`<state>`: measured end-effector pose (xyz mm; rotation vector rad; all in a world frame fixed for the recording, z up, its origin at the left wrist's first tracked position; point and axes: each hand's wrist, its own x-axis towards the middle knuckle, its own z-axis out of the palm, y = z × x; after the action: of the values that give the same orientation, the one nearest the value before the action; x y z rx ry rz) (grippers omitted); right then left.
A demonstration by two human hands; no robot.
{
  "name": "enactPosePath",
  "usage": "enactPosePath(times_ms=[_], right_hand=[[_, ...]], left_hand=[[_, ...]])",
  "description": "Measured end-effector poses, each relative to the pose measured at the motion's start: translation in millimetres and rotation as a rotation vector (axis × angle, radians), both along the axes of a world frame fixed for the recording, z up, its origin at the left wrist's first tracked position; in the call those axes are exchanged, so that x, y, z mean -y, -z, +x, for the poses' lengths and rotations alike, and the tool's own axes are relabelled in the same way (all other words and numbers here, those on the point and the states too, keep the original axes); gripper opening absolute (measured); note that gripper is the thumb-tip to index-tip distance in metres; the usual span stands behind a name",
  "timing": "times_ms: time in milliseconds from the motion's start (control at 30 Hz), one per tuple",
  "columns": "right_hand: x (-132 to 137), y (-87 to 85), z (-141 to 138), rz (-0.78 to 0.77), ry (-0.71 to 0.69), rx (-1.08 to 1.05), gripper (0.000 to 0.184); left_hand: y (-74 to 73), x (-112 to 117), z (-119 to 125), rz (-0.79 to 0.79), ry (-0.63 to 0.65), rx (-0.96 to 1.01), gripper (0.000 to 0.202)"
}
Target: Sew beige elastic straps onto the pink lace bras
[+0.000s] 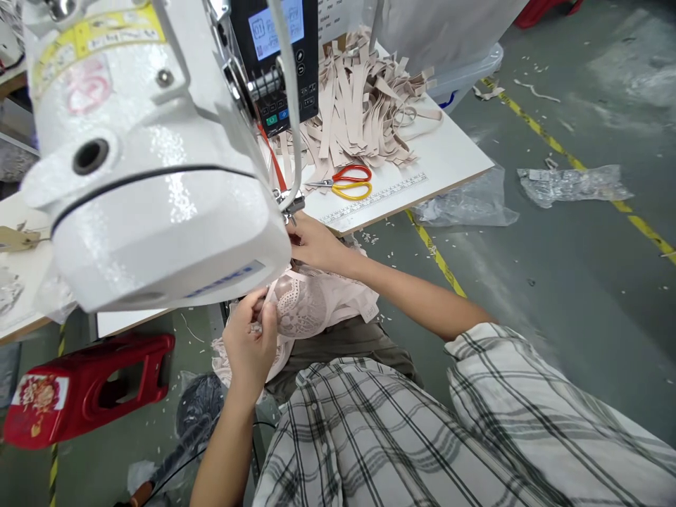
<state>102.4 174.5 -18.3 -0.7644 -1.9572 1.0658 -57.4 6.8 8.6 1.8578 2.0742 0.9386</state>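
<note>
A pale pink lace bra (303, 310) lies over my lap, below the white head of a sewing machine (174, 239). My left hand (251, 345) pinches the narrow edge or strap of the bra between thumb and fingers, left of the lace cup. Close under the machine head's right side, my right hand (320, 243) has its fingers bent inward just above the cup. The machine hides those fingertips, and what they grip does not show. The sewing spot itself is also hidden behind the machine head.
Beige fabric strips (359, 105) are heaped on the white table (448, 151). Scissors (348, 183) with red and yellow handles lie by a printed ruler scale (374, 197). A control panel (279, 63) stands behind. On the floor are a red stool (95, 387) and plastic bags (573, 184).
</note>
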Motion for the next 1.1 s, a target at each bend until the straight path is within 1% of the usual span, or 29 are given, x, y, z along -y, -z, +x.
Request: enactPosePath(times_ms=[33,100,167,200,300,367,433,533,700,967,1100], right_hand=[[0.5,0.1,0.3,-0.003,0.003,-0.002,0.009],[2.3,0.1,0.9,-0.011,0.009,0.002,0.01],[5.0,0.3,1.0,-0.022,0.023,-0.006,0.011],[6.5,0.4,0.9,-0.029,0.032,-0.016,0.011],[10.5,0.3,-0.2,-0.062,0.051,-0.04,0.012],[12.0,-0.3,-1.3,-0.074,0.053,-0.043,0.013],[12.6,-1.1,-2.5,-0.059,0.057,-0.043,0.014],[12.1,-2.1,-4.1,-0.036,0.076,-0.03,0.01],[9.1,-1.6,-6.6,-0.049,0.105,-0.029,0.004],[7.6,0.8,-8.5,-0.047,0.135,-0.007,0.006],[7.4,2.5,-8.5,-0.009,0.126,-0.029,0.008]], left_hand=[[1.7,-0.1,-0.2,0.016,-0.003,-0.021,0.027],[5.0,-0.5,3.9,0.109,-0.002,-0.11,0.027],[7.8,-0.4,14.4,0.219,0.028,-0.22,0.03],[8.9,0.0,21.4,0.243,0.055,-0.265,0.034],[12.1,2.1,41.5,0.194,0.126,-0.334,0.05],[14.0,3.6,48.7,0.157,0.127,-0.362,0.056],[15.3,4.8,49.9,0.143,0.117,-0.381,0.056],[14.9,4.7,45.9,0.119,0.119,-0.401,0.053],[12.2,0.9,43.1,0.11,0.118,-0.42,0.048],[12.4,-2.7,44.7,0.127,0.123,-0.443,0.047],[12.8,-3.5,44.6,0.134,0.125,-0.449,0.046]])
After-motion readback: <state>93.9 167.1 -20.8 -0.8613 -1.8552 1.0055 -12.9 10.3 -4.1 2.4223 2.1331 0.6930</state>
